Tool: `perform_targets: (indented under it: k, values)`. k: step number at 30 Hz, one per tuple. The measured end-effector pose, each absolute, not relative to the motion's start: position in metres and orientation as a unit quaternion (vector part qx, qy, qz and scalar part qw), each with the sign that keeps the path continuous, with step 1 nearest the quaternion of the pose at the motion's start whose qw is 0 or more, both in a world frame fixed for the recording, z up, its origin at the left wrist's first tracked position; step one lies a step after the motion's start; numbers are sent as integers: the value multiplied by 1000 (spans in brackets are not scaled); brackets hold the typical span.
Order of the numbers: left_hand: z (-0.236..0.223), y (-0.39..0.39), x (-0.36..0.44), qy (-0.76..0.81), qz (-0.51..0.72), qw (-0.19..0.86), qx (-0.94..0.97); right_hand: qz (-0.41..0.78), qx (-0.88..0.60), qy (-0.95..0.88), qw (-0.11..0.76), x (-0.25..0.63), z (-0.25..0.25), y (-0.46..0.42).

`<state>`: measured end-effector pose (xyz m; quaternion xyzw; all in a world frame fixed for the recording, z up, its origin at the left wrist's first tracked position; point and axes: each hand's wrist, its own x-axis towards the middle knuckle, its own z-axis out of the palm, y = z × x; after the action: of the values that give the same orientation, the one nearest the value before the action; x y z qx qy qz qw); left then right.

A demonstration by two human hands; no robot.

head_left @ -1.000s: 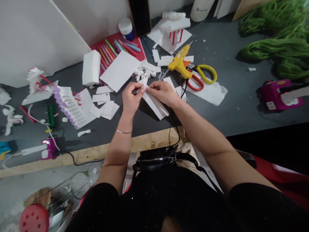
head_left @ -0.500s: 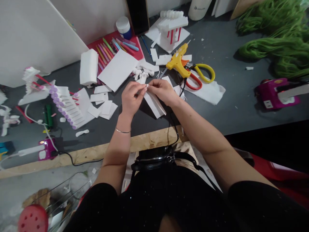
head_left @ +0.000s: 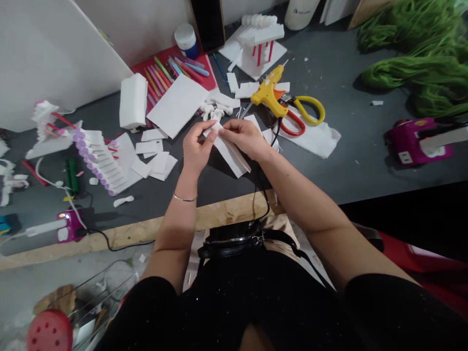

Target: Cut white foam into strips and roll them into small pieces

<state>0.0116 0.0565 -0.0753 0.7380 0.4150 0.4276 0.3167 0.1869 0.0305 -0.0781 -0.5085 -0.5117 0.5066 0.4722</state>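
Note:
My left hand (head_left: 195, 145) and my right hand (head_left: 243, 139) both pinch a folded white foam sheet strip (head_left: 229, 155) over the grey tabletop (head_left: 329, 165). Its upper end sits between my fingers, and its lower end hangs free towards me. Small white foam shapes (head_left: 215, 113) lie just beyond my left fingertips. A yellow hot glue gun (head_left: 268, 95) rests beyond my right hand, with its black cord (head_left: 277, 134) running down past that hand. Next to it lie scissors with yellow and red handles (head_left: 302, 114).
A white foam sheet (head_left: 177, 106), foam block (head_left: 132, 101), and scraps (head_left: 155, 163) lie left of my hands. Beyond them stand foam stairs with purple beads (head_left: 98, 161) and a red-pillared foam model (head_left: 256, 41). Green yarn (head_left: 413, 63) lies right. A wooden edge (head_left: 164, 229) runs before me.
My fingers have shifted along the strip's upper end, and my hands sit slightly farther apart. The whole scene has drifted slightly left and up in view.

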Motion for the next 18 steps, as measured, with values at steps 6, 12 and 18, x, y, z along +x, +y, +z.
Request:
perform_targets:
  k: [6, 12, 18]
  values:
    - [-77, 64, 4, 421, 404, 391, 712, 513, -508, -515, 462, 187, -74, 28]
    - [-79, 65, 2, 425, 394, 442, 685, 503, -514, -531, 449, 188, -72, 27]
    - [-85, 65, 9, 449, 424, 414, 669, 485, -516, -552, 440, 189, -73, 28]
